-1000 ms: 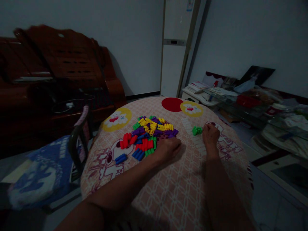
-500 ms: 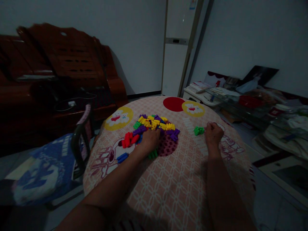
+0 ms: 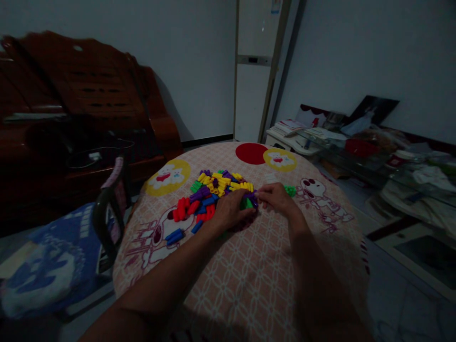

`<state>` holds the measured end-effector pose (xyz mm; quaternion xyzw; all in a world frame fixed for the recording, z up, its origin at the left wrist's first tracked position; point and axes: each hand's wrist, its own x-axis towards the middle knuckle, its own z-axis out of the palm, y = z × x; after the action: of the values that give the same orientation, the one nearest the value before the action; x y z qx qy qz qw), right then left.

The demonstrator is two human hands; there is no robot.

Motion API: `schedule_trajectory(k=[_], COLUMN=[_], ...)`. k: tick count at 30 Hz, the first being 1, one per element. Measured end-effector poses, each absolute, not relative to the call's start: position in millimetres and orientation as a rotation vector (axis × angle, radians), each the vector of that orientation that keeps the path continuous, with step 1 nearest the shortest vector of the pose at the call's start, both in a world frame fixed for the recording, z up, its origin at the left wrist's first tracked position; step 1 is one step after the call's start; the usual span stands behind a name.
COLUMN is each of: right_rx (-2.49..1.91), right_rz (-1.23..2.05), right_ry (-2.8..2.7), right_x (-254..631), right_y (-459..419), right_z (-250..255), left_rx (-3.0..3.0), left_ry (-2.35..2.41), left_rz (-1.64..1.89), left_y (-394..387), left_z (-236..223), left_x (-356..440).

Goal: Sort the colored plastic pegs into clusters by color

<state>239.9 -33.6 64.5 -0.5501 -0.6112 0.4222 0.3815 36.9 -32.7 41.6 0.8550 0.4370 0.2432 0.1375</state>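
Note:
A heap of small plastic pegs (image 3: 213,190) in yellow, purple, red, blue and green lies on a round table (image 3: 249,266) with a pink cartoon cloth. My left hand (image 3: 230,209) rests on the near right edge of the heap, fingers curled over green pegs (image 3: 246,204). My right hand (image 3: 274,197) has its fingertips pinched together right beside the left hand, touching the same green pegs. A small green peg cluster (image 3: 291,190) sits just behind my right hand.
A dark chair (image 3: 110,209) with a blue cushion (image 3: 42,266) stands at the table's left. A wooden sofa (image 3: 81,109) lines the left wall. A white standing appliance (image 3: 254,71) is in the corner. Low shelves (image 3: 356,147) with books and clutter run along the right.
My right hand has moved left from the green cluster to meet the left hand. My left hand has shifted right along the heap onto green pegs. The camera view has drifted slightly.

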Motion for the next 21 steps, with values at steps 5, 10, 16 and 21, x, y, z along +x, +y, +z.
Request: schedule_trajectory(k=[5, 10, 16, 21], right_rx=[-1.336, -1.41, -1.601, -1.795], right_rz=[1.117, 1.107, 0.821, 0.737], right_ry=[-1.697, -1.65, -1.462, -1.372], right_x=[215.5, 237.7, 311.6, 356.8], right_y=[-36.6, -37.2, -52.3, -61.1], right_z=[60.2, 69.3, 84.2, 68.7], left_rx=[2.473, 2.494, 2.509, 2.492], left_ry=[1.184, 1.082, 1.178, 1.228], left_rz=[0.784, 0.89, 0.847, 0.868], left_y=[-35.6, -35.0, -27.5, -19.9], left_z=[30.3, 25.5, 29.8, 31.2], left_x=[40.1, 40.8, 35.7, 29.8])
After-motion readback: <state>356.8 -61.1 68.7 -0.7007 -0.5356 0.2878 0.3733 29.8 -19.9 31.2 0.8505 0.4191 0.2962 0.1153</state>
